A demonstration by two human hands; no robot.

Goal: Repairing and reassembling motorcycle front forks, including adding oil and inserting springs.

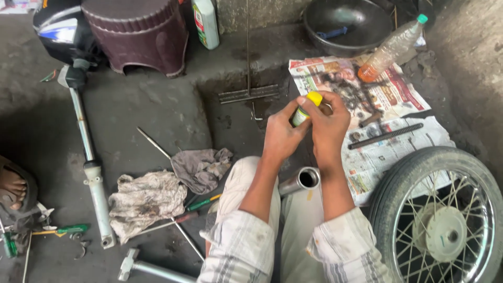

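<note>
My left hand (280,133) and my right hand (329,123) meet around a small green-and-white tube with a yellow cap (306,107), held upright over the ground. The left hand grips the tube's body; the right thumb and fingers are on the yellow cap. Just below my wrists, a shiny metal fork tube (299,181) rests between my knees with its open end facing up.
Newspaper (387,94) holds small metal parts, a long black spring (385,136) and an orange-liquid bottle (390,50). A spoked wheel (440,220) lies at right. Another fork leg (89,157), rags (157,194), screwdrivers (201,203), a stool (136,34) and a dark bowl (346,23) surround me.
</note>
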